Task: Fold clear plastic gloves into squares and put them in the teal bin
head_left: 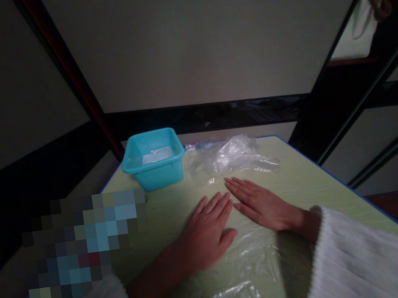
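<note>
My left hand [206, 231] lies flat, palm down, fingers stretched out and together, on a sheet of clear plastic film [246, 260] spread over the pale green table [336, 189]. My right hand [261, 204] lies flat beside it, fingers also stretched out, its fingertips near those of the left hand. Both hands press on the film and hold nothing. White knitted sleeves cover both forearms.
A turquoise plastic tub [154, 158] stands at the table's far left, with something pale inside. A crumpled heap of clear plastic bags [229, 157] lies to its right at the far edge. A blurred-out patch covers the table's left side. Dark frames and walls surround the table.
</note>
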Motion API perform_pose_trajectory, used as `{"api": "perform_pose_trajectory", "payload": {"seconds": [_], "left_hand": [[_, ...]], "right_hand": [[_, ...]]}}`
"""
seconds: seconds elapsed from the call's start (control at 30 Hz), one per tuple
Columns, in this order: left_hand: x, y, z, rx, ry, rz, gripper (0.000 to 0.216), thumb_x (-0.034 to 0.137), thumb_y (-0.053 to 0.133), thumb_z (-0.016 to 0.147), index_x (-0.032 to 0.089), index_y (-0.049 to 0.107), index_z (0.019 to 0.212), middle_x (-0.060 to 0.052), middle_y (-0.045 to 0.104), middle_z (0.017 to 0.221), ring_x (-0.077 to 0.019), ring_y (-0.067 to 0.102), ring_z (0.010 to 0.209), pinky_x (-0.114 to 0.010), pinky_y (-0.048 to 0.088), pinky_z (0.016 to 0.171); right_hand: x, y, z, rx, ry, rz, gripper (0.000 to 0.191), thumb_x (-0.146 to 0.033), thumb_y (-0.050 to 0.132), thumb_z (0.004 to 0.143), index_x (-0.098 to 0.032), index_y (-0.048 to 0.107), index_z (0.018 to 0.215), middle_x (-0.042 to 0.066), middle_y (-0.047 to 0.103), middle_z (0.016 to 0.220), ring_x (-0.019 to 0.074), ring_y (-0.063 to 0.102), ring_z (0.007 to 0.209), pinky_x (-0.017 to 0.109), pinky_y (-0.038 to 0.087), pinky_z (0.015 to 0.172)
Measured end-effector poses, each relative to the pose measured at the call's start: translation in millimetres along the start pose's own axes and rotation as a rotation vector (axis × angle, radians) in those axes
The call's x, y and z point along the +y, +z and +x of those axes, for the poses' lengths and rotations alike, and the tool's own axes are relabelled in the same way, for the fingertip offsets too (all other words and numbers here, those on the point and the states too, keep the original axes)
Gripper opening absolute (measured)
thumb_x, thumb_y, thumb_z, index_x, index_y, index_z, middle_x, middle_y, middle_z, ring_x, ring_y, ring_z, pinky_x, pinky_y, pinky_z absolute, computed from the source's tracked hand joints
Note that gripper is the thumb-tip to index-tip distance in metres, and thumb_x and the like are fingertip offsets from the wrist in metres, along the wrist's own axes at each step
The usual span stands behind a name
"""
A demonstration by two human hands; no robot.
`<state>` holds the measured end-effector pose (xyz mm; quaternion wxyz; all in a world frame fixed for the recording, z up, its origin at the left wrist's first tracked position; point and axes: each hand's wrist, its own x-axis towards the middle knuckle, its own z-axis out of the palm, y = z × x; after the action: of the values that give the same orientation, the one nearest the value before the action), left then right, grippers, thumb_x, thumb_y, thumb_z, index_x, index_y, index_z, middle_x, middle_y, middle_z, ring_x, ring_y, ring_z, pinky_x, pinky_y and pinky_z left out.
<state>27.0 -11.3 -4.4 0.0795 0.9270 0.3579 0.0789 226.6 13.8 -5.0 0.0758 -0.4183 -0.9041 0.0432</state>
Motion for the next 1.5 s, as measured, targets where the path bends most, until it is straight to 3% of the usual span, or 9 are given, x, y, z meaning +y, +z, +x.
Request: {"api": "perform_pose_trajectory", "payload": {"seconds": [0.2,0.43,0.83,1.07,1.3,1.5], "left_hand": [[-6,-3,-5,-0.024,-0.023,-0.02,0.058,0.037,0.042,0.088,0.011,0.027,0.137,-0.013,0.024,0.146,-0.0224,0.02,0.135,-0.041,0.019,0.108],[-17,-5,-18,-0.051,-0.053,-0.013,0.059,0.036,0.041,0.088,0.009,0.024,0.138,-0.013,0.021,0.147,-0.0219,0.018,0.135,-0.04,0.019,0.109],[-21,-7,-23,-0.021,-0.041,-0.041,0.059,0.034,0.044,0.087,0.013,0.025,0.138,-0.013,0.023,0.146,-0.0226,0.021,0.134,-0.041,0.023,0.107],[-19,-10,-22,-0.057,-0.053,-0.026,0.06,0.036,0.044,0.087,0.011,0.024,0.139,-0.013,0.021,0.147,-0.0217,0.019,0.135,-0.04,0.02,0.109],[-24,-16,-22,-0.093,-0.068,0.003,0.058,0.033,0.041,0.088,0.012,0.023,0.139,-0.012,0.02,0.147,-0.0208,0.017,0.136,-0.04,0.018,0.109],[-27,-27,-19,-0.087,-0.09,-0.004,0.057,0.025,0.04,0.087,0.007,0.023,0.138,-0.013,0.018,0.147,-0.022,0.014,0.136,-0.044,0.014,0.11]], "right_hand": [[9,3,-3,0.035,0.007,0.018,0.055,-0.043,0.024,0.093,-0.013,0.027,0.14,0.012,0.026,0.144,0.0245,0.022,0.133,0.045,0.023,0.108],[19,0,-10,0.008,0.042,-0.008,0.06,-0.047,0.018,0.093,-0.011,0.025,0.14,0.012,0.024,0.144,0.0242,0.02,0.133,0.046,0.023,0.108],[33,-2,-21,0.032,0.109,0.024,0.058,-0.052,0.023,0.092,-0.021,0.024,0.141,0.006,0.027,0.144,0.0255,0.023,0.132,0.049,0.023,0.107],[30,-6,-22,-0.02,0.156,-0.001,0.06,-0.053,0.019,0.091,-0.019,0.022,0.141,0.007,0.022,0.145,0.0268,0.017,0.133,0.052,0.02,0.106],[28,-11,-19,0.035,0.184,0.017,0.06,-0.051,0.018,0.092,-0.015,0.027,0.14,0.011,0.024,0.144,0.0265,0.02,0.133,0.052,0.021,0.106],[-4,-26,-18,0.085,0.043,0.025,0.061,-0.048,0.025,0.093,-0.007,0.027,0.139,0.018,0.026,0.142,0.0271,0.024,0.132,0.05,0.024,0.106]]}}
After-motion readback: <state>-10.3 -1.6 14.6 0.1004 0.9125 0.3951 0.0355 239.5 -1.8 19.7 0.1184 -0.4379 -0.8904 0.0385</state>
